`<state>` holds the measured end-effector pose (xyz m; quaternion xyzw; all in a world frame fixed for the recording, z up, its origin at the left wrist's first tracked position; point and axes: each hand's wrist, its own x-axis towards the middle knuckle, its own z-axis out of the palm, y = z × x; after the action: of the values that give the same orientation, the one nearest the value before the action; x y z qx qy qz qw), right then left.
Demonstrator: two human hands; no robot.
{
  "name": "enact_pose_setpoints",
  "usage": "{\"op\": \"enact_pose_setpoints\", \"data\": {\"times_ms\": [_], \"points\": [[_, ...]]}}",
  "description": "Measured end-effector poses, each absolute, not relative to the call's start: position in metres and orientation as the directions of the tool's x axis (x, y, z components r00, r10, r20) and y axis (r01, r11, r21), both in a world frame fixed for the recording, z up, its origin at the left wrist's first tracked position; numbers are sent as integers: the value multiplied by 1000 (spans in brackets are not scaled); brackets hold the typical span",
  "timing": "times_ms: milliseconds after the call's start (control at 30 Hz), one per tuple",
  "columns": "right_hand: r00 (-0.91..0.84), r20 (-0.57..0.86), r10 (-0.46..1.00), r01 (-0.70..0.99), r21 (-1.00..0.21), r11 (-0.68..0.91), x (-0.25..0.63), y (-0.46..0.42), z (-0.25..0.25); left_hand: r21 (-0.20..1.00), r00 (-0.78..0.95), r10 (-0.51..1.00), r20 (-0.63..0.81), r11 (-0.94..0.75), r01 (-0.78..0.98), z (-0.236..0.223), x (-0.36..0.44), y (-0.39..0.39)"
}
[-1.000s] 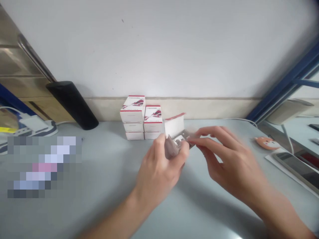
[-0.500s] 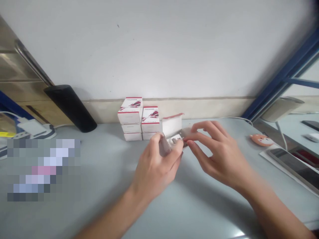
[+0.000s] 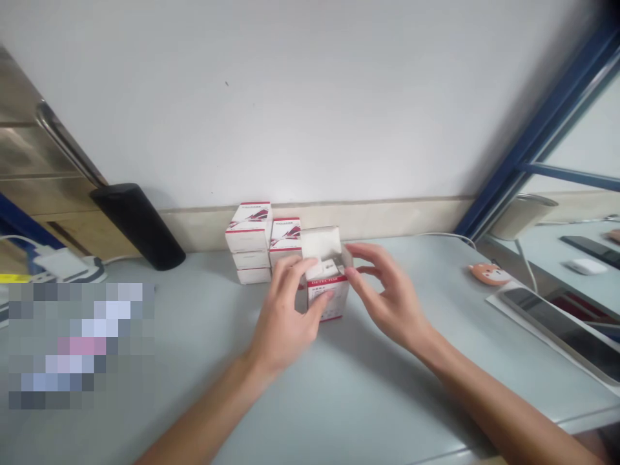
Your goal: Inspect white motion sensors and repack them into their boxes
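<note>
Wraps the fingers of the left hand around the left side of an open box at the centre of the frame, thumb pressed on its front face below the red band reading "DETECTOR". Brings the thumb and curved fingertips of the right hand to a side flap at the box's right edge; cannot tell whether pinching it or only touching it. Keeps the box upright, raised lid at the back and something white just visible inside. Shows, just left of and behind that, a taller stack of red-and-white boxes beside a lower stack, partly hidden by the left fingers. Spreads outward over a pale surface: to a black upright object and a white plug at the left of the frame, and to an orange animal-face item and a dark-screened device at the right.
</note>
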<state>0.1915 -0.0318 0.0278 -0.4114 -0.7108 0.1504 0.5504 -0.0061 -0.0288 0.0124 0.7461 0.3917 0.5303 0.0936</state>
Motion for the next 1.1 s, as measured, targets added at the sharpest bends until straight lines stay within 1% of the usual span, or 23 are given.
{"op": "enact_pose_setpoints", "data": {"times_ms": [100,233,300,367,433,500,567,633,700,800,867,1000,1100], "points": [[-162,669,726,451,-604,657,195,-32,30,504,184,657,731,-702,503,12,-9,-28],[-179,635,751,342,-676,653,197,-30,34,501,209,651,730,-718,484,11,-11,-27],[-145,639,755,290,-703,650,197,-29,33,522,217,664,716,-714,466,12,-12,-26],[-101,664,741,247,-705,665,196,-27,30,547,221,680,699,-707,448,14,-11,-26],[-105,685,721,251,-683,686,196,-26,28,560,222,689,690,-703,439,15,-10,-26],[-137,693,707,289,-655,698,197,-25,28,557,220,688,691,-702,443,12,-9,-26],[-147,690,708,325,-643,694,197,-26,31,541,197,656,728,-727,422,6,-7,-25],[-149,698,700,333,-631,701,197,-27,34,509,148,586,797,-782,358,-2,-5,-23],[-199,706,680,340,-601,723,199,-27,36,467,134,534,835,-816,340,-6,-5,-21],[-284,719,634,346,-540,767,206,-24,34,408,212,544,812,-789,460,-4,-8,-21],[-319,734,599,350,-496,794,210,-22,29,373,255,539,803,-787,492,-1,-10,-21],[-316,788,528,396,-397,828,204,-20,20,353,286,505,814,-822,447,-2,-13,-18],[-288,840,459,517,-267,813,191,-22,13,338,276,488,828,-828,448,-6,-17,-12]]}}
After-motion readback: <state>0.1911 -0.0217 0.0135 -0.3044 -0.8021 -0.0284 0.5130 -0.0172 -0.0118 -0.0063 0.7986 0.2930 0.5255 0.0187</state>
